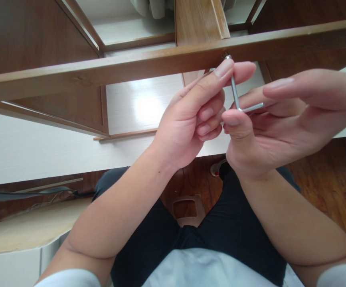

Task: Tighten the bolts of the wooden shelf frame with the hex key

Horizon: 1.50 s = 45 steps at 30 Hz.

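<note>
Your left hand (187,111) has its thumb and forefinger pinched together on the L-shaped hex key (235,92), close to its upper end, with the other fingers curled in below. Your right hand (283,127) is spread: the thumb is at the key's bend, the fingers stand apart from it, and the free arm of the key points across the gap between them.

The hex key is at the wooden rail (143,65), its upper end beside a metal bolt head (227,56) in the rail's side toward you. Your left fingertips cover part of that spot, so I can't fairly say whether the tip is fully seated in the socket. Behind the rail, a wooden board (196,24) meets it near the bolt, and the frame stands on a white tabletop (41,147).

The key should feel light and quite stiff, being thin bare metal; its smooth, narrow arms may slip or roll between damp fingers. It is unlikely to break, but a tilted tip could wear the socket. Steady it near the bolt head with the left pinch, and take the free arm toward its outer end for the best leverage.
</note>
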Each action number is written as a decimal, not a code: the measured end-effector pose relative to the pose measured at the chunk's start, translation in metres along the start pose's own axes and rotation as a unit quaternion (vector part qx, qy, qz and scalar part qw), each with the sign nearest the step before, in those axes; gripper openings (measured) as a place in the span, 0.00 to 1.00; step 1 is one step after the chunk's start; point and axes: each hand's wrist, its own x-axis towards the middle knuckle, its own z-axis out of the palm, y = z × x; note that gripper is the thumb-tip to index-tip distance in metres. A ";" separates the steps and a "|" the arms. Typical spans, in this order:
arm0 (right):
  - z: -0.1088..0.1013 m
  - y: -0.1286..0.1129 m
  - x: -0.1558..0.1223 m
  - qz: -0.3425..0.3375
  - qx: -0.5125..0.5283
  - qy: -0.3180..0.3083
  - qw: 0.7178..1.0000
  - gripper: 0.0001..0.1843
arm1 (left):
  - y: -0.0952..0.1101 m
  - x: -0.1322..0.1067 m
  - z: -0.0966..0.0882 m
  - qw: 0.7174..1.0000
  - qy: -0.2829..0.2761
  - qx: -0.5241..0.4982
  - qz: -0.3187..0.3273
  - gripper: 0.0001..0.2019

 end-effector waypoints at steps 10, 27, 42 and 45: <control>-0.012 -0.007 0.006 0.034 -0.086 -0.050 0.994 0.09 | -0.003 0.002 -0.003 1.000 -0.017 0.021 0.011 0.11; 0.007 0.002 0.002 -0.032 -0.050 0.073 0.996 0.04 | 0.002 0.000 0.003 0.998 0.058 0.024 -0.027 0.10; 0.009 -0.010 -0.006 0.075 -0.109 0.033 0.991 0.13 | 0.002 0.000 0.006 0.998 0.056 0.024 -0.012 0.09; 0.009 -0.010 -0.004 0.057 -0.096 0.034 0.993 0.13 | 0.001 -0.001 0.006 1.000 -0.001 0.018 0.023 0.14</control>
